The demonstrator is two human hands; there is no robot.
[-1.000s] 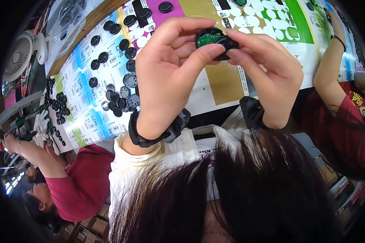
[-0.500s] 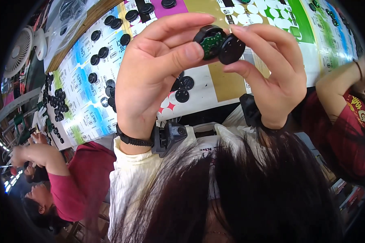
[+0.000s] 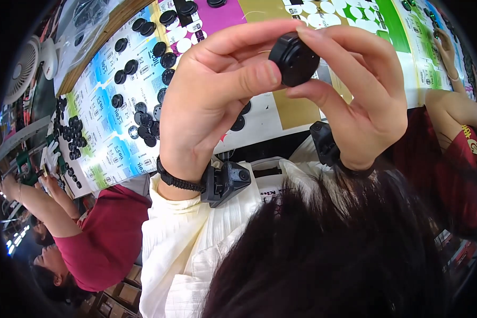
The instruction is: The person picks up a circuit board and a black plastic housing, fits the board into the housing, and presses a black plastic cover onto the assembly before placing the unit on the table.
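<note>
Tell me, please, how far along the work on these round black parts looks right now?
Looks done: a cluster of black round parts gathered at the table's left end. In hand: the left hand and right hand pinch one black round part together. Left: loose black discs scattered across the colourful sheets.

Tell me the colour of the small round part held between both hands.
Black, seen in the head view: the round part is pinched between left hand and right hand.
</note>
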